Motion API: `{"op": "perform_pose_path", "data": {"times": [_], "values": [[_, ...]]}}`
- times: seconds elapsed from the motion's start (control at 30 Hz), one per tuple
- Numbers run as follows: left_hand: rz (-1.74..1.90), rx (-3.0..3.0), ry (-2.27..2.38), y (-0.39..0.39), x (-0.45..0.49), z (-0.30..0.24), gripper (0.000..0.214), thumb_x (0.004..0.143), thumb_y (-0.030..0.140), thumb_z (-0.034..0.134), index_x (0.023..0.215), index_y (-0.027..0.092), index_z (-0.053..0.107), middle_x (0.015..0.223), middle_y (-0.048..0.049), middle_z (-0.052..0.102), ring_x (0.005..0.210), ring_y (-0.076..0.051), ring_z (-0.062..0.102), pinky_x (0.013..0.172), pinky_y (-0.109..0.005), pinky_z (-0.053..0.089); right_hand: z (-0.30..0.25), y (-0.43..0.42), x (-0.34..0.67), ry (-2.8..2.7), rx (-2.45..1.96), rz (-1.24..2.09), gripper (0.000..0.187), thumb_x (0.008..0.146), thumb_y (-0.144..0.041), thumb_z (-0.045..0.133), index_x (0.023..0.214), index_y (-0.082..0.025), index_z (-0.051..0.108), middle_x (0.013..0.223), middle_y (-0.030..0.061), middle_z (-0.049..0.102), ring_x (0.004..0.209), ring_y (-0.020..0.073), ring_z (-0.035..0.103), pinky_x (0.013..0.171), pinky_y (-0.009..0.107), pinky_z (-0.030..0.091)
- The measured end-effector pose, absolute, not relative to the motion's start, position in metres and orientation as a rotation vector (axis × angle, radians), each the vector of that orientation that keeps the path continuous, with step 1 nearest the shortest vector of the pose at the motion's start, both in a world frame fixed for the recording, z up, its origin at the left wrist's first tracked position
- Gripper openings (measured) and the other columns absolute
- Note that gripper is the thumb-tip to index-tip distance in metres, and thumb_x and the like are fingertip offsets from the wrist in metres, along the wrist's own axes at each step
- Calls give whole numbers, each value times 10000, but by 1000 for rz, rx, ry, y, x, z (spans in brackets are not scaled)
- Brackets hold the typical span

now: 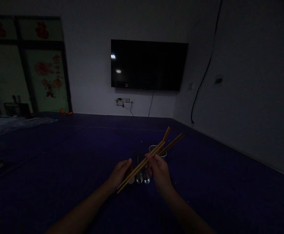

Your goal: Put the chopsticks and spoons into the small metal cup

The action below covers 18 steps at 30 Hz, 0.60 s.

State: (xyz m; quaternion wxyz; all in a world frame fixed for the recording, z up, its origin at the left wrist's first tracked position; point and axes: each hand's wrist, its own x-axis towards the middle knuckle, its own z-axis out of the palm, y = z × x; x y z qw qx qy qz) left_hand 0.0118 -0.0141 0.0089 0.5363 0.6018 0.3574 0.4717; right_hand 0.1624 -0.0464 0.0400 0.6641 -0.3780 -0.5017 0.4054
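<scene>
My right hand (159,172) is closed around a pair of wooden chopsticks (138,169), pinched between thumb and fingers. They slant from lower left to upper right. Just left of them is my left hand (120,172), its thumb raised and fingers loosely curved, with no object visible in it. Beyond the right hand stands a cup (164,154) with a pale rim, and more chopsticks (173,143) lean out of it. Between my hands several metal spoons (147,178) lie side by side on the dark blue surface (83,162), their handles partly hidden.
A dark television (149,65) hangs on the far wall above sockets (124,100) with cables. Crumpled clear plastic (22,123) lies at the left, near a dark box (17,109). A black cable (205,73) runs down the right wall. The room is dim.
</scene>
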Motion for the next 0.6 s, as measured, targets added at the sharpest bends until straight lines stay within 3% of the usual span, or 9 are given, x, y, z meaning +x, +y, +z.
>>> {"op": "perform_pose_path", "data": {"times": [0.2, 0.33, 0.6], "values": [[1442, 1508, 1246, 1, 0, 2, 699, 689, 835, 285, 569, 180, 498, 485, 38, 410, 488, -109, 395, 490, -234, 294, 72, -52, 204, -856, -904, 298, 392, 773, -555, 564, 823, -166, 578, 557, -49, 514, 454, 91, 433, 437, 209, 331], [1443, 1533, 1340, 11, -6, -6, 695, 656, 849, 295, 551, 188, 482, 470, 48, 374, 482, -112, 381, 490, -236, 282, 77, -45, 228, -890, -1046, 44, 382, 798, -552, 521, 791, -172, 559, 643, 0, 572, 573, 145, 542, 527, 247, 398], [1387, 1579, 1378, 17, -8, -15, 631, 679, 792, 344, 530, 191, 471, 461, 50, 360, 472, -108, 359, 482, -232, 264, 72, -41, 237, -908, -1126, -91, 413, 843, -578, 430, 792, -181, 527, 633, 14, 564, 565, 167, 539, 527, 260, 382]]}}
